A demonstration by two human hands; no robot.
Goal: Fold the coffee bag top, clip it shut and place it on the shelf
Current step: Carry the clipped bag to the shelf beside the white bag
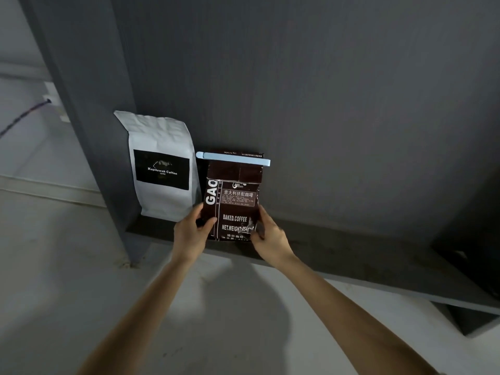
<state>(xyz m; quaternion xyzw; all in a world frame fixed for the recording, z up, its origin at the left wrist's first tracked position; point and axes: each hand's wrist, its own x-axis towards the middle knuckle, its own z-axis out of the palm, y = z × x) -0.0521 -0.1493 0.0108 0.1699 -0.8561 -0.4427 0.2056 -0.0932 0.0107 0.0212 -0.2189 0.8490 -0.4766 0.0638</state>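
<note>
A dark brown coffee bag (234,201) with white lettering stands upright on the dark grey shelf (351,255). Its top is folded over and a light blue clip (233,158) runs across the fold. My left hand (192,231) grips the bag's lower left side with the thumb on its front. On the lower right side my right hand (270,239) holds the bag, fingers against its edge.
A white coffee bag (162,169) with a black label stands on the shelf just left of the brown one, against the grey side panel (89,131). The dark back wall (351,117) rises behind. The shelf stretches to the right. Pale floor lies below.
</note>
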